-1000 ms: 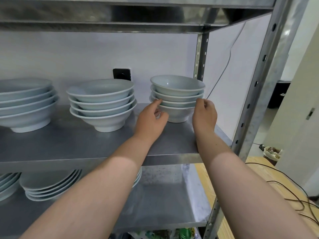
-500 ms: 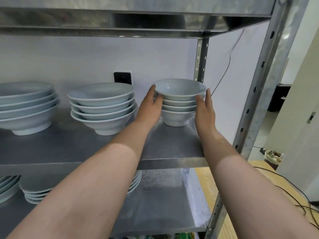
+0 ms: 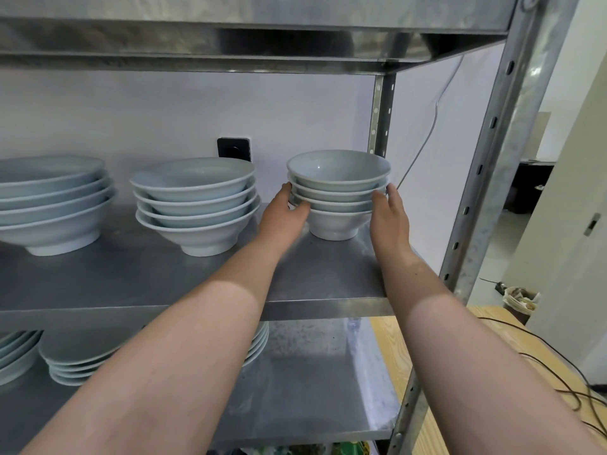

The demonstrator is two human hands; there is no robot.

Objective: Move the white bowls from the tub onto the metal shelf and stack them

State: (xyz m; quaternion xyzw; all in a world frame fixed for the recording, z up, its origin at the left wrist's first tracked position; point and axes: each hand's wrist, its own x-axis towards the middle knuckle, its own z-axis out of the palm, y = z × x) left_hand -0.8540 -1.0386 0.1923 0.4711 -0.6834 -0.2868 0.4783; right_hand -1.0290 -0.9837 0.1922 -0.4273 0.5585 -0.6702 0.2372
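Note:
A stack of several small white bowls (image 3: 332, 224) stands on the right part of the metal shelf (image 3: 147, 277). My left hand (image 3: 283, 215) touches the stack's left side, fingertips against the lower rims and the thumb under one rim. On the other side, my right hand (image 3: 390, 215) lies against the stack with fingers straight and pointing up. The stack rests on the shelf between both hands. No tub is in view.
Two stacks of wider bowls (image 3: 193, 205) (image 3: 49, 205) stand to the left on the same shelf. Plates (image 3: 75, 359) lie on the shelf below. The rack's upright post (image 3: 486, 178) is close on the right, another shelf overhead. A wooden table (image 3: 492, 372) with cables lies lower right.
Both hands moved from the base of the small stack up to its sides, then settled a little lower. The bowls now sit more evenly nested and farther back on the shelf.

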